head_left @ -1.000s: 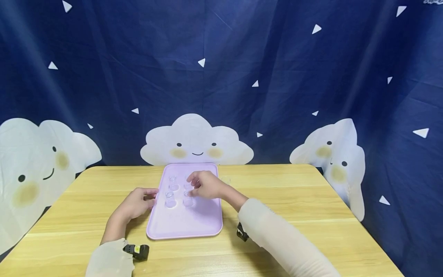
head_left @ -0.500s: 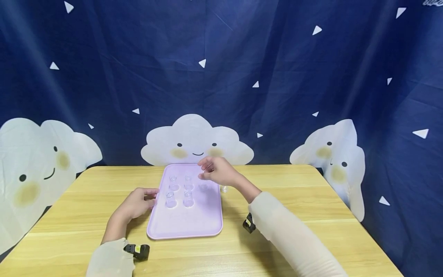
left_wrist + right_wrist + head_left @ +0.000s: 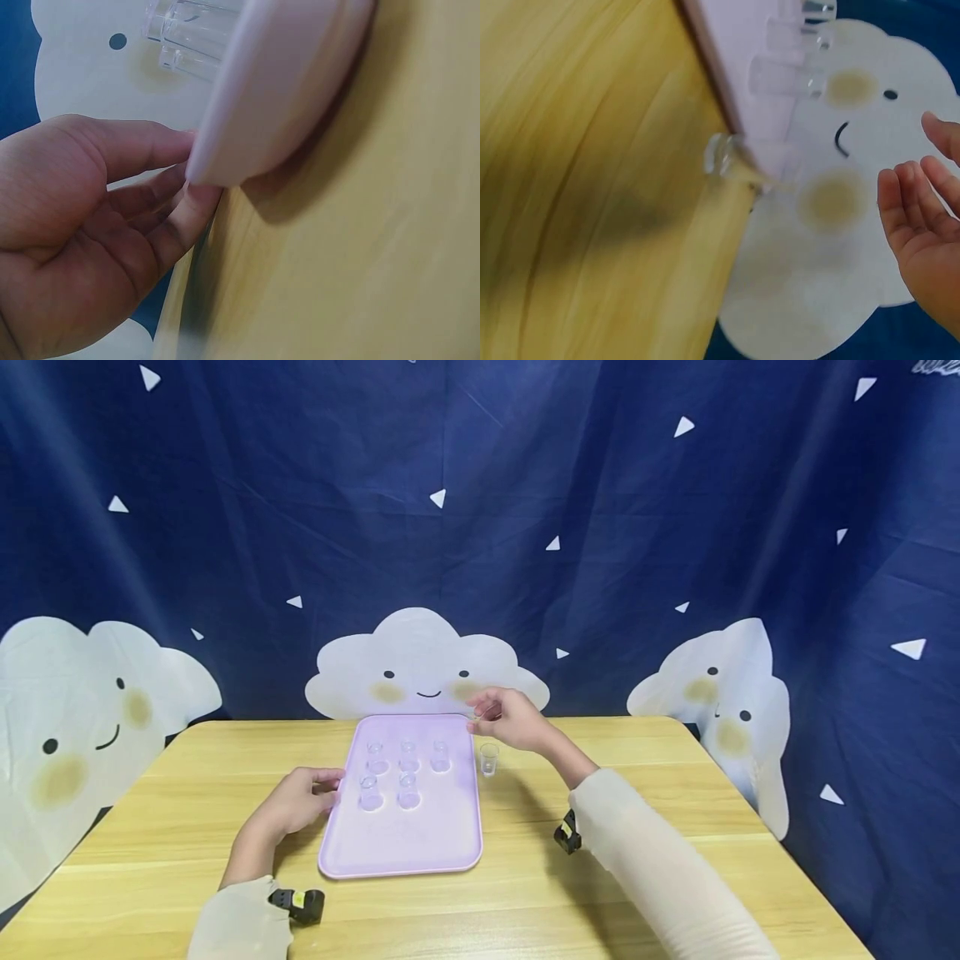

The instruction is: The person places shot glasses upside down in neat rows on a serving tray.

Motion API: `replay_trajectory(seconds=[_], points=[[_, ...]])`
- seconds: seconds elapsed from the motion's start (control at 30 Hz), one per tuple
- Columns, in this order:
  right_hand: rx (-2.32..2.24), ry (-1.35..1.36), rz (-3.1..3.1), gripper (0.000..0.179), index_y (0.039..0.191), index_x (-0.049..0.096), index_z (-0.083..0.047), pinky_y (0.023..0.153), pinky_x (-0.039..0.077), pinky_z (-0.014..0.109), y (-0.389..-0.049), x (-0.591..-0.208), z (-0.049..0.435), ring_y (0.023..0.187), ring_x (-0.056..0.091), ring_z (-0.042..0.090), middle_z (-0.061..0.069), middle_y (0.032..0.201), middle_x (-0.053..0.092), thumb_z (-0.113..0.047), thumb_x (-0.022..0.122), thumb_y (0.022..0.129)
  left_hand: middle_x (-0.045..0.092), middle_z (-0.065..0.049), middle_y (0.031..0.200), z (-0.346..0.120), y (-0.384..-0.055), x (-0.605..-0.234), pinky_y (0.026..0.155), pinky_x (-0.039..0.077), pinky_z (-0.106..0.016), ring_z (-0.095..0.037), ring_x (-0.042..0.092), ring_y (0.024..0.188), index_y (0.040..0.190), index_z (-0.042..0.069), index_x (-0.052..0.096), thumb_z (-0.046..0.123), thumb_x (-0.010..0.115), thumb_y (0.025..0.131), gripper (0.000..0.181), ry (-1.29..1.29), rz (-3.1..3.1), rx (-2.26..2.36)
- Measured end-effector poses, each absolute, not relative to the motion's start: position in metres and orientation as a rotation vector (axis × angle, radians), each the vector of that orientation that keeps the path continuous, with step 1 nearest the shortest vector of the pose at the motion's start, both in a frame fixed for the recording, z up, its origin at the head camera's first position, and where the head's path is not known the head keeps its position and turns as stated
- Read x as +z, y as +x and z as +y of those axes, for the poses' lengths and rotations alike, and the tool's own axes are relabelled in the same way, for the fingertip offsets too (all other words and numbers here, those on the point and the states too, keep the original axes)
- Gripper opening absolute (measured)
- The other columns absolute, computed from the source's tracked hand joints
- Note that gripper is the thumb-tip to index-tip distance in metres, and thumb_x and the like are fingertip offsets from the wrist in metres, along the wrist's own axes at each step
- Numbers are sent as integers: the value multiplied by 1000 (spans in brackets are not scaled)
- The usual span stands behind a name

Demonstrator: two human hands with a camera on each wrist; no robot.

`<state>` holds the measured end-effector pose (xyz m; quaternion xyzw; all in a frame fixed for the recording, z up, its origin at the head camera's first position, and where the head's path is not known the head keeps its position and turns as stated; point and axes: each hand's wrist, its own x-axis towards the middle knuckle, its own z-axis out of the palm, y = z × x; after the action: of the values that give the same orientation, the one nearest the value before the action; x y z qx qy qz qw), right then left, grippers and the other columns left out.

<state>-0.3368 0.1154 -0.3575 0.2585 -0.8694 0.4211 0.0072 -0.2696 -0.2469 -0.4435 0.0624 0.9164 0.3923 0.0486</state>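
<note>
A lilac tray (image 3: 401, 852) lies on the table, with several small clear glasses standing on it in two rows. One of them, the rightmost back glass (image 3: 440, 757), stands near the tray's right side. My left hand (image 3: 296, 802) pinches the tray's left rim, and the left wrist view shows the fingers (image 3: 154, 146) and thumb meeting at that rim. Beyond the tray's right edge, my right hand (image 3: 513, 720) is raised with nothing in it, fingers loosely bent and apart from the thumb. Just below it another clear glass (image 3: 488, 759) stands upright on the table.
The wooden table (image 3: 637, 852) reaches back to a dark blue curtain (image 3: 480, 485) printed with white clouds. Small black wrist cameras sit on both sleeves. In the right wrist view the table glass (image 3: 727, 156) stands close to the tray's edge.
My right hand has moved from over the glasses rightward past the tray's edge, uncovering the back-right glass and the glass on the table. The left hand and tray have stayed put.
</note>
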Motion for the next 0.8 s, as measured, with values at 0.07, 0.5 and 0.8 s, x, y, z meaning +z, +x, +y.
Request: replay_trajectory(seconds=[0.07, 0.5, 0.8], points=[[1317, 802, -2720, 36, 120, 68, 0, 82, 57, 30, -340, -362, 122, 90, 69, 20, 12, 103, 70, -7, 79, 87, 67, -25, 126, -247, -270, -443, 106, 44, -61, -44, 57, 123, 134, -9, 61, 1, 61, 94, 41, 191, 2793, 1194], [1309, 831, -2776, 38, 119, 66, 3, 91, 58, 35, -345, -376, 146, 96, 67, 23, 11, 104, 68, -8, 81, 87, 67, -25, 126, -246, -271, -444, 104, 46, -60, -44, 58, 123, 134, -9, 61, 0, 61, 94, 41, 186, 2796, 1195], [1331, 868, -2827, 47, 125, 63, 4, 91, 58, 36, -350, -389, 155, 102, 68, 30, 23, 115, 67, -9, 82, 85, 66, -25, 126, -247, -271, -445, 104, 47, -59, -43, 58, 122, 135, -9, 61, 0, 61, 95, 41, 179, 2792, 1192]])
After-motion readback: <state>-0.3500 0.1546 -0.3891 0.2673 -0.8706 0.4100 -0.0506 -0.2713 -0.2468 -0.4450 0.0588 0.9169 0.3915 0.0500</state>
